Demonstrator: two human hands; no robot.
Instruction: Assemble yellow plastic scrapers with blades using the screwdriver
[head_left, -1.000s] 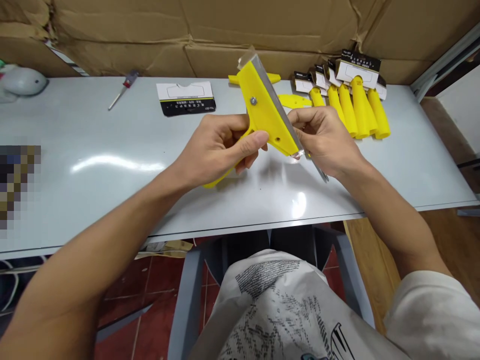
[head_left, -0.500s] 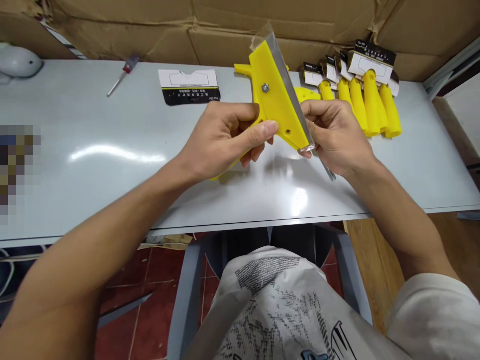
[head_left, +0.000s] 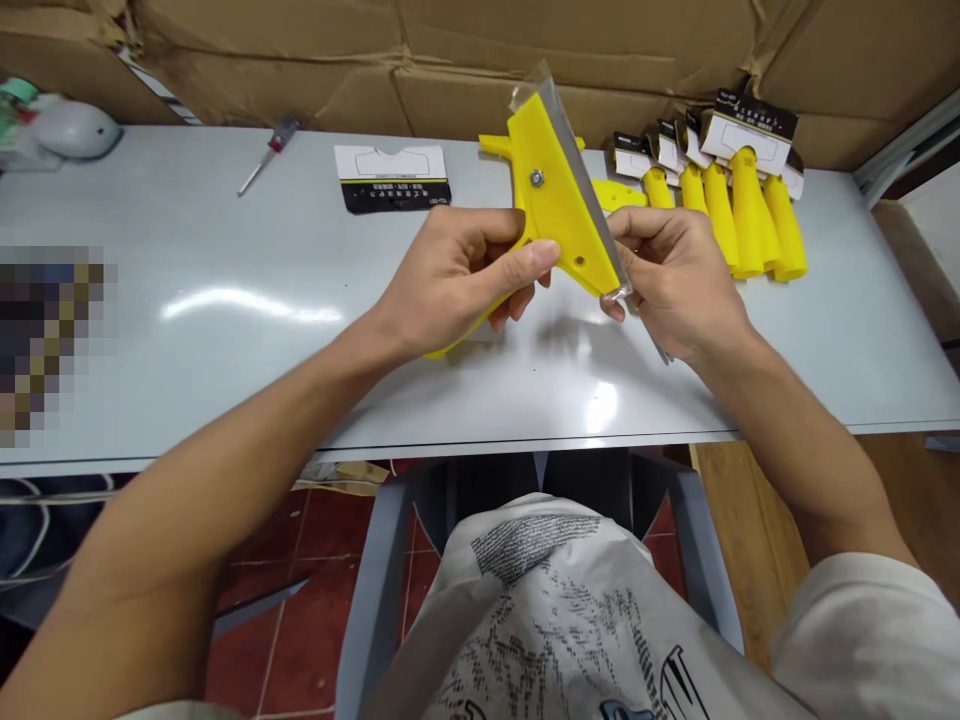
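Observation:
My left hand is closed round the neck of a yellow scraper, thumb pressed flat on its head. The scraper is tilted, with a long metal blade along its right edge and clear plastic film sticking out at the top. One bolt sits in the head, and a second hole shows lower down. My right hand is closed beside the blade's lower end, fingertips at or very near it. A slim metal tool, its end seemingly in two prongs, juts from below that hand; the rest is hidden by the fingers.
Several yellow scrapers with card tags lie at the back right. A loose printed card and a screwdriver lie at the back left, near a rounded white object. Cardboard stands along the table's rear edge.
The view has shifted slightly, so the table items appear a little further right. Both hands keep almost the same pose on and beside the scraper.

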